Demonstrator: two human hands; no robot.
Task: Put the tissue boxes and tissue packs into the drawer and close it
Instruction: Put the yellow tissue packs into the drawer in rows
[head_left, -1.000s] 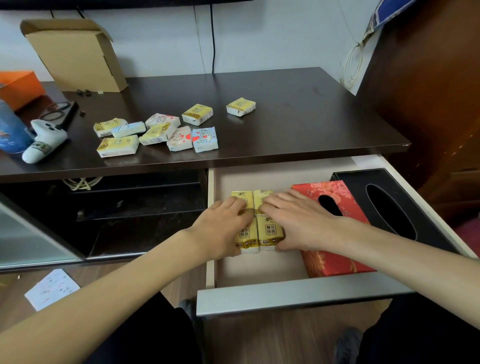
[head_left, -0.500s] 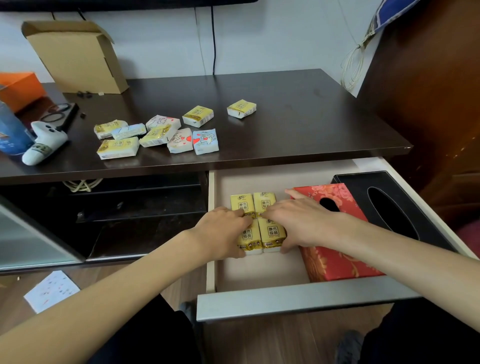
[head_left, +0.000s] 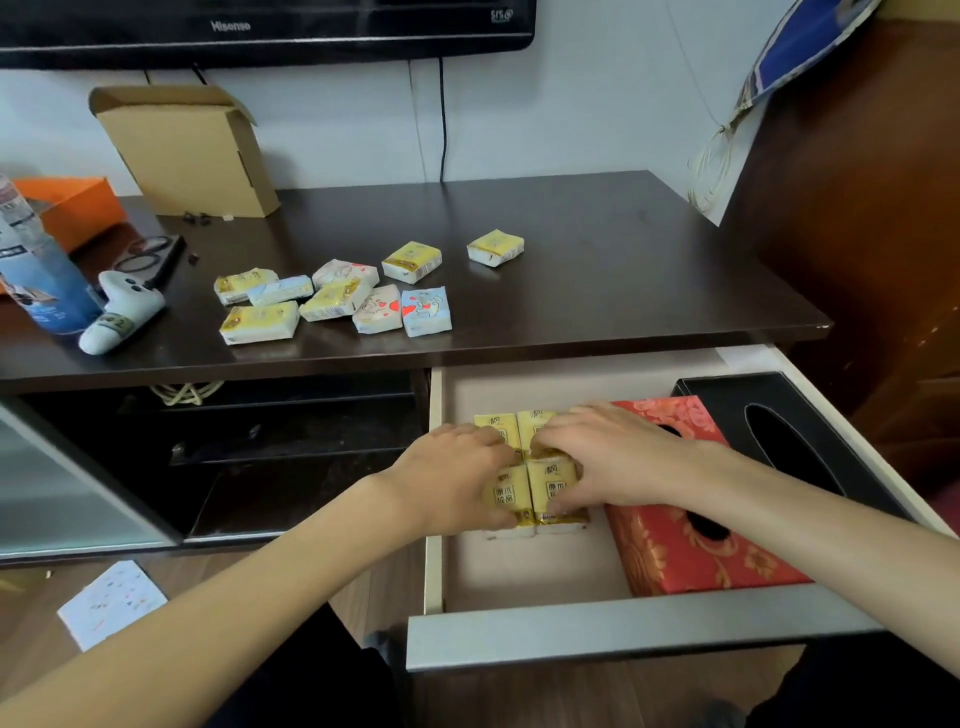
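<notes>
Both hands, the left hand (head_left: 457, 480) and right hand (head_left: 602, 457), lie curled with fingers pressing a block of small yellow plastic-wrapped tissue packs (head_left: 530, 470) inside the open pale drawer (head_left: 639, 631). They look light, soft and slick, best squeezed from opposite sides. Just beside them sit a red floral tissue box (head_left: 691, 551) and a black tissue box (head_left: 779, 421). More loose pocket packs (head_left: 332, 296) wait on the dark tabletop (head_left: 623, 270).

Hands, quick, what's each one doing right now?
Left hand: closed on the yellow tissue packs in the drawer.
Right hand: closed on the same packs.
</notes>
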